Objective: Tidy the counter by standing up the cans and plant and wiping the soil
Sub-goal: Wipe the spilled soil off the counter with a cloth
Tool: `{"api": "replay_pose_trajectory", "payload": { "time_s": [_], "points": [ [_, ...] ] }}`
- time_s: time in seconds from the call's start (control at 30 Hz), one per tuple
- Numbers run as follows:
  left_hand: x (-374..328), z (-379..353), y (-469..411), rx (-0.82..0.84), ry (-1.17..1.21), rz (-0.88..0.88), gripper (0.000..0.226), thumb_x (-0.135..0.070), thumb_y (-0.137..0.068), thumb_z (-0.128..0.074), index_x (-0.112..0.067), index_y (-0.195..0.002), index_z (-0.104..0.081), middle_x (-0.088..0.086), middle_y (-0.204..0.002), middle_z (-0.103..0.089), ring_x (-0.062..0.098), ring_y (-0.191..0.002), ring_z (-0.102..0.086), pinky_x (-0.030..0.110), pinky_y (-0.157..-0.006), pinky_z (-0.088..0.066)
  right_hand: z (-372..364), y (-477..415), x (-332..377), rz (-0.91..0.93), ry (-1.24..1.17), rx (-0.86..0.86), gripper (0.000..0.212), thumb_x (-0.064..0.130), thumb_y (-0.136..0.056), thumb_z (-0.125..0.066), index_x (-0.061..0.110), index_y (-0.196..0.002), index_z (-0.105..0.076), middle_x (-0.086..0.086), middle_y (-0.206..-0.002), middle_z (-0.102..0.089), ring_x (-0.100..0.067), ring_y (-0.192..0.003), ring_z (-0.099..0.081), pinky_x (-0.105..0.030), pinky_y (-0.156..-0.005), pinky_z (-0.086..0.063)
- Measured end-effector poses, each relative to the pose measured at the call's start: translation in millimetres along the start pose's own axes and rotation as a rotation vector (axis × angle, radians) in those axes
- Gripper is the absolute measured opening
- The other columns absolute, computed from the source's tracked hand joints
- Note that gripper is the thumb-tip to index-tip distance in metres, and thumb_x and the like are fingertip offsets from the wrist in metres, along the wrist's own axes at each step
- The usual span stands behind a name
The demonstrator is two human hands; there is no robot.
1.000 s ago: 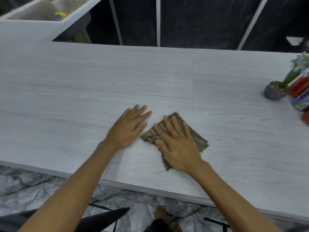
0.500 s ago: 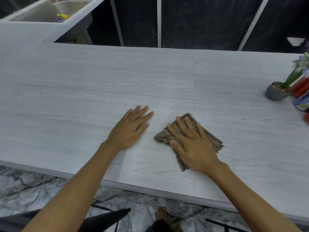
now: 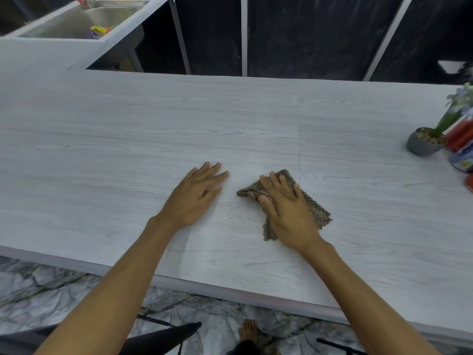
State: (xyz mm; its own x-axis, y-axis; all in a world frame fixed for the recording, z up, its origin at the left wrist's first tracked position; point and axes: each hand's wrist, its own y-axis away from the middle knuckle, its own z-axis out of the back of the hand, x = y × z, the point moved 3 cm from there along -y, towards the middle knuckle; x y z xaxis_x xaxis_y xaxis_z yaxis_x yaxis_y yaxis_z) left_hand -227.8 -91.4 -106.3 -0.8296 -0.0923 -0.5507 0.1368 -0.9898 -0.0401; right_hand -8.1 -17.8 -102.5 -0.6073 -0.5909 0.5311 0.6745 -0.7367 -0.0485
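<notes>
Soil specks (image 3: pixel 234 217) are barely there: a few faint dark dots on the pale grey wood-grain laminate counter (image 3: pixel 115 149), between the two hands and a little nearer the person than the cloth's bunched corner (too small to be sure they are soil). Right hand (image 3: pixel 288 211) lies spread on the brown-green woven cloth (image 3: pixel 318 212), fingers nearly straight, with palm and thumb pressing it to the counter rather than clenched round it. That flat press should drag grit along instead of skating over it. Left hand (image 3: pixel 195 194) is released, palm down, fingers straight on bare counter near the cloth but apart from it. It holds nothing and is likely just a brace.

Small round grey pot (image 3: pixel 419 147) with a gravel top and its green-leaved plant (image 3: pixel 451 116) sits on its base at the far right, well apart from the hands and out of the wiping path. Red can (image 3: pixel 460 135) is right beside the pot, and the blue-and-white can (image 3: pixel 464 158) is just nearer the person. Both are cut by the frame edge; they seem upright, but I cannot fully tell.

Judgement: standing-up looks done, and wiping is the step in hand, near its end. Steel sink (image 3: pixel 76 24) at far left is not involved.
</notes>
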Motion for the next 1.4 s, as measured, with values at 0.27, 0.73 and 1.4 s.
{"api": "replay_pose_trajectory", "payload": {
  "time_s": [0.27,0.73,1.4],
  "points": [
    [17,6,11,0.015,-0.089,-0.055,0.045,-0.039,-0.104,-0.03,-0.036,-0.148,-0.029,-0.016,-0.158,-0.015,-0.002,-0.146,0.0,0.03,-0.121,-0.002,-30,-3,40,0.152,0.208,0.074,0.062,0.059,-0.094,-0.008,0.035,-0.151,-0.018,0.003,-0.16,-0.002,-0.019,-0.148,0.007,-0.041,-0.118,0.012],
    [18,5,10,-0.01,-0.119,-0.069,0.045,-0.035,-0.104,-0.032,-0.035,-0.149,-0.028,-0.016,-0.158,-0.016,-0.001,-0.146,-0.001,0.029,-0.121,-0.002,-29,-1,35,0.2,0.28,0.116,0.059,0.057,-0.094,-0.003,0.039,-0.151,-0.009,0.005,-0.16,0.005,-0.016,-0.147,0.012,-0.041,-0.118,0.01],
    [16,19,20,-0.012,-0.035,-0.038,0.045,-0.038,-0.102,-0.035,-0.034,-0.147,-0.033,-0.019,-0.157,-0.018,-0.006,-0.144,-0.004,0.026,-0.121,-0.005,-23,-24,27,0.041,0.236,0.073,0.069,0.061,-0.087,0.003,0.039,-0.15,-0.011,0.004,-0.161,0.002,-0.017,-0.147,0.01,-0.039,-0.117,0.013]
  ]
}}
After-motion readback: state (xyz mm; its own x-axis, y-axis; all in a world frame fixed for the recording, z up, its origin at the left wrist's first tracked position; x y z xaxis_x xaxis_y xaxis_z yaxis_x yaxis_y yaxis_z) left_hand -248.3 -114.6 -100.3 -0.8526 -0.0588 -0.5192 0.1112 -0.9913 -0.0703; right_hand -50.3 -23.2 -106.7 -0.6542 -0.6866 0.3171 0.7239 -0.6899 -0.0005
